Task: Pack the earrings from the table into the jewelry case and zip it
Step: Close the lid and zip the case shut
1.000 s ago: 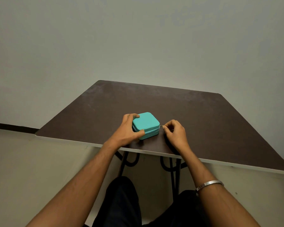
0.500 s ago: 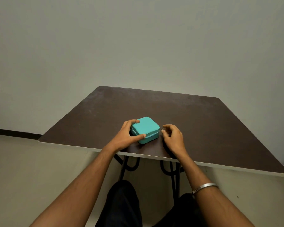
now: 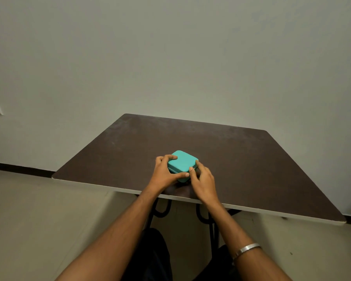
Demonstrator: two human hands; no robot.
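Observation:
A small teal jewelry case lies closed on the dark brown table, near its front edge. My left hand grips the case from the left, fingers curled over the top left corner and thumb along the front side. My right hand holds the near right corner, thumb on the front edge close to my left thumb and forefinger along the right side. The zip pull is hidden under my right fingers. No earrings show on the table.
The table's pale front edge runs just below my wrists, with black metal legs under it. A grey wall stands behind the table. A silver bangle is on my right wrist.
My right hand has moved left from the case's right corner, where it pinched the zip pull, to the near front corner. My left hand keeps its grip on the case.

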